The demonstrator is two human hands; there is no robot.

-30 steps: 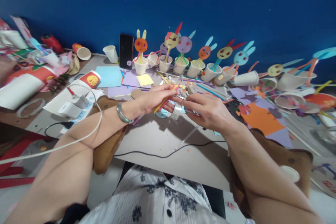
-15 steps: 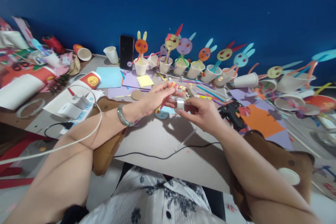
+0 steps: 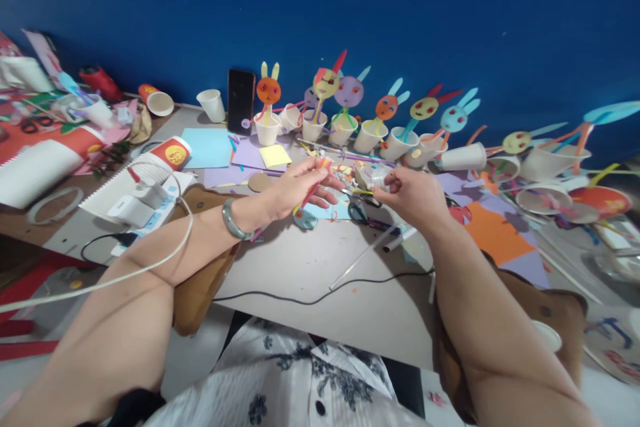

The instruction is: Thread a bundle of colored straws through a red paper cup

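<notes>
My left hand [image 3: 306,188] holds thin red and yellow pipe cleaners [image 3: 305,200] between thumb and palm, its other fingers spread loosely. A roll of clear tape [image 3: 377,177] is at the fingertips of my right hand [image 3: 414,195], which is closed on its edge just above the cluttered middle of the table. Below the right hand lie dark-handled scissors [image 3: 358,211]. Under my left fingers is a light-blue paper disc [image 3: 305,219] with a small drawing. Whether the tape roll touches the table is hard to tell.
White paper cups [image 3: 369,136] with rabbit-faced paper figures line the blue wall. A phone [image 3: 241,101] stands among them. Orange paper [image 3: 500,230] lies right. A power strip [image 3: 150,217] with a white cable is left, and a black cable [image 3: 300,300] crosses the front.
My right hand has moved right, carrying the tape roll away from my left hand. The scissors have come into view beneath. My left hand stays in place with the pipe cleaners, fingers more spread.
</notes>
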